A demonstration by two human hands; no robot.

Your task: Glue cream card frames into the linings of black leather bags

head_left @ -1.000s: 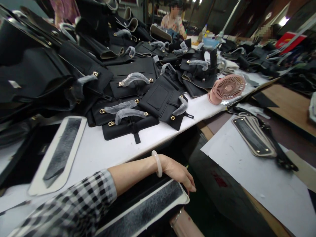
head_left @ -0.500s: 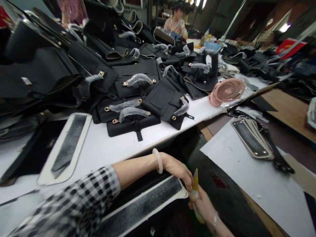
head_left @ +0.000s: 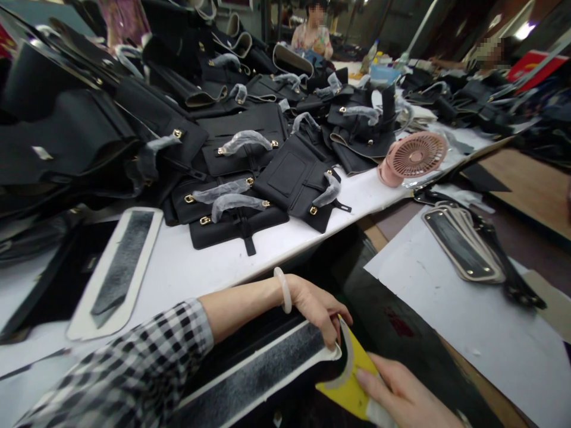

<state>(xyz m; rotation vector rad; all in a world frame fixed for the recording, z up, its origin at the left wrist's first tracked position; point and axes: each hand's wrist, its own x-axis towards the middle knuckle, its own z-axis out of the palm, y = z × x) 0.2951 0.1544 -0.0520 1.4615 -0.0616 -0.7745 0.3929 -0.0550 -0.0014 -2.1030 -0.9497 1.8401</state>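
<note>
My left hand (head_left: 314, 306), with a pale bangle at the wrist, has its fingers bent over the right end of a long white-edged panel (head_left: 254, 370). Thumb and fingertips pinch that end. A dark, mottled strip covers the panel's middle, and its lower left runs out of the picture beneath my checked sleeve. On the right, my right hand (head_left: 397, 389) grips a yellow flat piece (head_left: 350, 386) with a curved, grey-bordered edge, thumb on top. That curved edge faces the panel's end, close to my left fingers. The piece's exact kind is unclear.
Black bags (head_left: 241, 223) with wrapped handles heap over the white table (head_left: 214, 264). A similar white-edged panel (head_left: 118, 267) lies at left. A pink fan (head_left: 414, 156) stands near the table edge. Right, stacked riveted patches (head_left: 464, 244) rest on white paper (head_left: 428, 303). A person (head_left: 312, 35) sits behind.
My right hand has moved right and nearer, and the yellow piece has turned from edge-on to show its broad face. My left hand stays at the panel's end. The view shifted slightly.
</note>
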